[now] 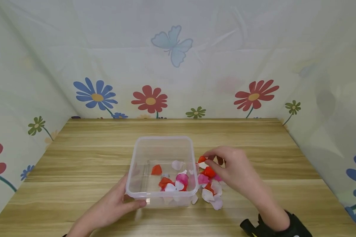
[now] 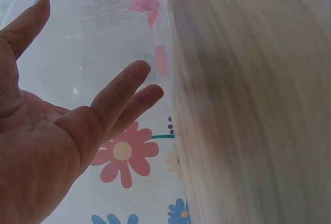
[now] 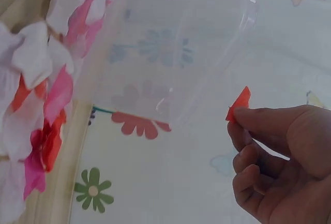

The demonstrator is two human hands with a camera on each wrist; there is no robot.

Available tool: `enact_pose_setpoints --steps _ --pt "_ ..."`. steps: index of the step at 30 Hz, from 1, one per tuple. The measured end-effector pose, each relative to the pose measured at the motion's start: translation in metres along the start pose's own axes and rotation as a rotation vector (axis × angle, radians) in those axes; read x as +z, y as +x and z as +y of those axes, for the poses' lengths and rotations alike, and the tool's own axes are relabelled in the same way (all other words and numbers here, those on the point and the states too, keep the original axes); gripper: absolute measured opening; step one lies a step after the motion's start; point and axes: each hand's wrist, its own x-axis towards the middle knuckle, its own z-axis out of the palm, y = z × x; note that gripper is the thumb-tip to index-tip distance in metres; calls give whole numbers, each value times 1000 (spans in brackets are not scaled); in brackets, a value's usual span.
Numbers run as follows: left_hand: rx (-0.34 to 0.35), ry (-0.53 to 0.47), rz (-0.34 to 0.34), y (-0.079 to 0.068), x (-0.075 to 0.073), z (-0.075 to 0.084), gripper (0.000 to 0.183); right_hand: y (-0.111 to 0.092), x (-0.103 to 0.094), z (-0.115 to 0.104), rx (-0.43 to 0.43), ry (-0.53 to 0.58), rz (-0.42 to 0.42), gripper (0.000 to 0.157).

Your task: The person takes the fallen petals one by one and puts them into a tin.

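A clear plastic box (image 1: 161,138) stands on the table with red, pink and white petals (image 1: 182,179) in its bottom. My left hand (image 1: 112,204) lies along the box's left front corner, thumb at the front wall. In the left wrist view its fingers (image 2: 121,89) are spread and fairly straight against or close to the box wall; contact is hard to tell. Between thumb and fingertips my right hand (image 1: 234,166) pinches a red petal (image 3: 240,104), just right of the box. Below that hand lies a loose pile of petals (image 1: 208,196), partly hidden by it.
The wooden table (image 1: 92,148) meets a white cloth (image 1: 213,65) printed with flowers and a butterfly at the back and both sides. A black band (image 1: 281,227) is on the right wrist. The petal pile lies close against the box's right wall.
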Motion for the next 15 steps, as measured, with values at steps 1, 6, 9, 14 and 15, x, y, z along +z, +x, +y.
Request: enact_pose_setpoints --steps 1,6,9,14,15 --pt "1 -1 0 0 0 0 97 1 2 -2 -6 16 1 22" --pt "8 -17 -3 -1 0 1 100 2 12 -12 -83 86 30 23" --pt "7 -25 -7 -1 0 1 101 1 17 -15 -150 104 52 23" --pt "3 -38 -14 0 0 2 100 -1 25 -18 -202 130 41 24" --pt "-3 -41 -14 0 0 3 101 -1 26 -18 -206 131 36 24"
